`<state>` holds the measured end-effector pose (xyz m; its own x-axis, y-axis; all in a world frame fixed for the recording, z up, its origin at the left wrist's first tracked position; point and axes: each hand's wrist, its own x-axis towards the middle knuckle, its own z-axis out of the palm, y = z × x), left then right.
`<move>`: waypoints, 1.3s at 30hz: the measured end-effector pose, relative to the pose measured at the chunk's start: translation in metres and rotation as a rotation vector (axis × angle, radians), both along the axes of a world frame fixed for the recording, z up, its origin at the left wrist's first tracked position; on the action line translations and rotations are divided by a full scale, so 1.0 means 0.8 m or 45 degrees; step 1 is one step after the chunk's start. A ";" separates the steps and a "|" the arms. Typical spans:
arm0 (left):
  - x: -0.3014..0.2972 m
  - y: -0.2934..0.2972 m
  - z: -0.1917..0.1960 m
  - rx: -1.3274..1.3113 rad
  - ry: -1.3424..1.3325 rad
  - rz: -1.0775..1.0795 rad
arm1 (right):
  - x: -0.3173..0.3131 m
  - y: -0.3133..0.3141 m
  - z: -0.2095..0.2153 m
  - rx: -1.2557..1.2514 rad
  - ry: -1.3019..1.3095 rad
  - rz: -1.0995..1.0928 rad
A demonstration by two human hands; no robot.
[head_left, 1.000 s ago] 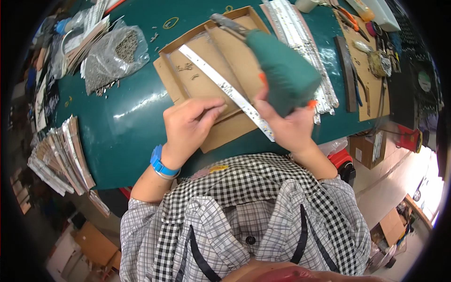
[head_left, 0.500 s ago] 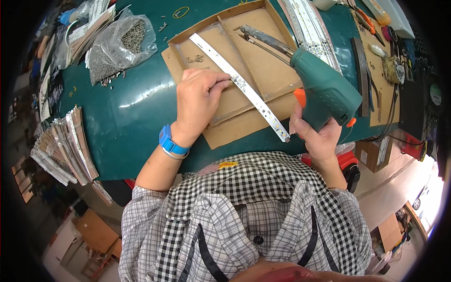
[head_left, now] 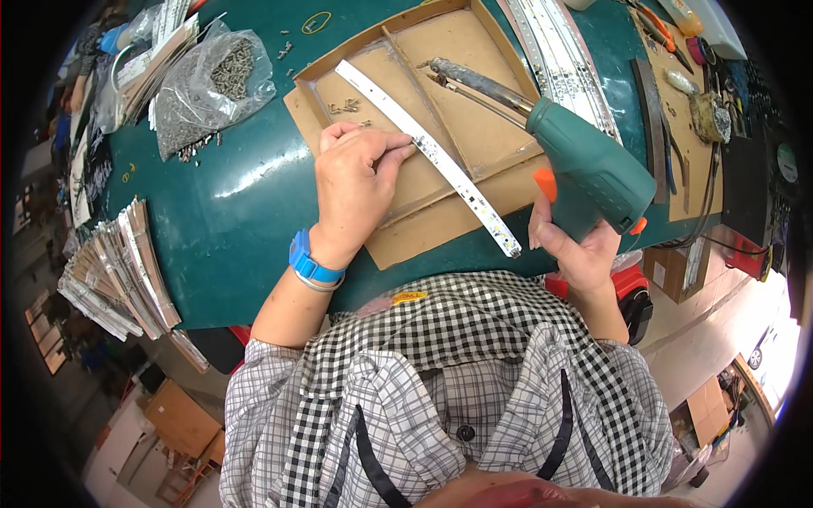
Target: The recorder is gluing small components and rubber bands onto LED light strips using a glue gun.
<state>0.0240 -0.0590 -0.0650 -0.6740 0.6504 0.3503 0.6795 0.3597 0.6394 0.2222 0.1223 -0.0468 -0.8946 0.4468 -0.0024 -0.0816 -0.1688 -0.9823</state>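
Note:
A long white LED circuit board strip (head_left: 455,179) lies slantwise over a shallow cardboard tray (head_left: 474,51), its near end reaching past the tray's edge. My left hand (head_left: 360,182) is closed in a pinch at the strip's left edge, near its middle; whether a small part is also between the fingertips is hidden. In my right hand (head_left: 580,250) is a green soldering gun (head_left: 593,161) with an orange trigger, gripped by its handle. Its dark barrel points to the far left, above the tray. A few small metal pieces (head_left: 345,106) lie in the tray's left compartment.
A clear plastic bag (head_left: 216,89) of small metal parts lies at the far left. Bundled strips (head_left: 123,267) sit at the left table edge. More white LED strips (head_left: 563,63) lie beyond the gun. Pliers (head_left: 660,34) and other tools are at the far right.
The soldering gun and my right hand have shifted slightly right, a little away from the strip's near end. My left hand keeps its pinch at the strip.

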 end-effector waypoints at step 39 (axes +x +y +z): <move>-0.002 -0.007 -0.021 0.058 0.141 -0.001 | 0.025 0.016 0.028 0.126 -0.420 0.151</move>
<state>0.0223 -0.0647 -0.0820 -0.6293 0.6323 0.4519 0.7469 0.3315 0.5763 0.2423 0.1350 -0.0241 -0.8985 0.3525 -0.2614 0.2568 -0.0608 -0.9646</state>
